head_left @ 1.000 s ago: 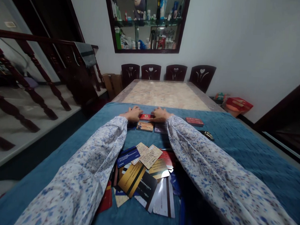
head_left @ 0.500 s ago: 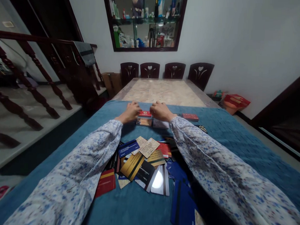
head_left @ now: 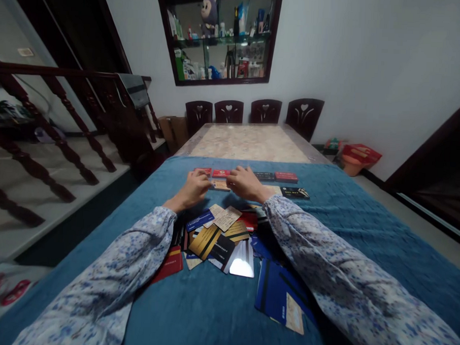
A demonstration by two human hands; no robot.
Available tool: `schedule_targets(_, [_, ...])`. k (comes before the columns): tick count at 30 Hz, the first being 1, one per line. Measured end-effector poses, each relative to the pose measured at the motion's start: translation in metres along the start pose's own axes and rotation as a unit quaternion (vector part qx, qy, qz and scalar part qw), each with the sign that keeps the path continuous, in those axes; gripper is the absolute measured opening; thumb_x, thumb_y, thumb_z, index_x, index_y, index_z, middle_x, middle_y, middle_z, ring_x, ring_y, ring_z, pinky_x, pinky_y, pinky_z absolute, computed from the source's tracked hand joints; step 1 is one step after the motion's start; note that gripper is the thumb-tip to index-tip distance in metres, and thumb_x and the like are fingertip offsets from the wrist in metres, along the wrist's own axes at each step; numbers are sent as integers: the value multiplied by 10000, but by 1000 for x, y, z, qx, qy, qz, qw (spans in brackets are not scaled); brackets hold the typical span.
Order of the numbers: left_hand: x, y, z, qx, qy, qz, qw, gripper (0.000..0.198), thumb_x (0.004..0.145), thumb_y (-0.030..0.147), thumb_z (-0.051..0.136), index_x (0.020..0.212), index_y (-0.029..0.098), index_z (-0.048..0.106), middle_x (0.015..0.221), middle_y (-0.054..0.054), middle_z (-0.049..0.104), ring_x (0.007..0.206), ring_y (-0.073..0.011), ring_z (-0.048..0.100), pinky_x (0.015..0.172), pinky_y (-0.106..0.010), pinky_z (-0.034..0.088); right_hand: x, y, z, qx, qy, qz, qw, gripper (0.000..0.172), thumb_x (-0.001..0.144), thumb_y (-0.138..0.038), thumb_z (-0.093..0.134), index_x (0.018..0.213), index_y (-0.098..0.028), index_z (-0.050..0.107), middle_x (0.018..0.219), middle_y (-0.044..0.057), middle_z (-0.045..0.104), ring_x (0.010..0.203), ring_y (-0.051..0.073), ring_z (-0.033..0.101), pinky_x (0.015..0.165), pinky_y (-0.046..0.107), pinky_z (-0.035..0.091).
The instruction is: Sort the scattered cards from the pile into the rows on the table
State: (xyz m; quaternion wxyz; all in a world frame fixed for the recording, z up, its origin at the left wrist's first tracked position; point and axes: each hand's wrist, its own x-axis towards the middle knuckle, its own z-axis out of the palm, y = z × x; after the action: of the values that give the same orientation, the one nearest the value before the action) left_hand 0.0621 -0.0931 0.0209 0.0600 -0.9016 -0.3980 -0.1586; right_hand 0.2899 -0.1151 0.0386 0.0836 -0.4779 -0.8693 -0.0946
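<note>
Clearly, two hands are at work above one blue cloth [head_left: 193, 318] spread over the near part of the surface [head_left: 246, 142]. The left hand [head_left: 195, 187] and the right hand [head_left: 246, 183] both have bent fingers, one at each end of a single orange stack [head_left: 220, 186] of cards in the front row. Whether either grip is closed on anything, or even touches that stack, I cannot tell.

Four stacks show in the back row: three red, namely the left red stack [head_left: 202, 170], the middle red stack [head_left: 221, 173] and the right red stack [head_left: 286, 177], plus one dark stack [head_left: 264, 176]. Besides the orange one, two more stacks show in the front row: a pale stack [head_left: 274, 189] and a black stack [head_left: 294, 192]. The hands may hide others.

Nearer, between the forearms, lies a loose overlapping heap. On it I count two cream cards [head_left: 228, 219], two gold cards [head_left: 204, 241] and one white card [head_left: 243, 262] with a stripe; the full number is unclear. Four chairs [head_left: 266, 111] line the far end.
</note>
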Motion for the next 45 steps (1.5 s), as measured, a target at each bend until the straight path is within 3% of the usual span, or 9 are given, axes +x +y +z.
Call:
schedule_targets(11, [-69,7,4,-10,91,31,995,228,917,135,531,1001,200,731,950,-85,721,1172,-304,528,963,-494,391,-15,-35,14,35,20,-40,998,220,940,-246,605,1127,-230,720,1193,123,673,1171,288,473,880,396,354])
schedule_targets(17, [-92,16,2,-13,85,32,996,226,922,152,533,1003,194,740,928,-82,730,1168,-312,535,978,-517,391,-18,-48,23,50,-6,-84,995,271,931,-288,621,1185,-242,705,1204,123,658,1182,296,444,889,413,360])
schedule_targets(31, [-109,19,-18,-23,-17,10,1000,178,862,298,672,991,212,760,980,-77,742,1230,-335,513,1012,-532,382,-22,-63,39,106,-38,-135,984,395,912,-328,627,1287,-212,668,1363,122,630,1225,318,437,929,459,369])
schedule_targets(36, [-109,25,-20,-6,-55,13,998,197,857,350,690,963,201,763,1024,-95,732,1236,-333,499,1007,-524,389,-22,-64,43,124,-42,-142,981,371,925,-327,606,1267,-206,683,1320,127,659,1226,314,443,947,456,358])
schedule_targets(45, [-109,24,-16,17,-73,-10,997,239,853,347,689,1036,207,750,1069,-100,697,1221,-321,498,995,-493,403,-23,-62,39,126,-65,-143,980,364,948,-376,567,1231,-189,700,1303,129,669,1182,317,456,890,424,368])
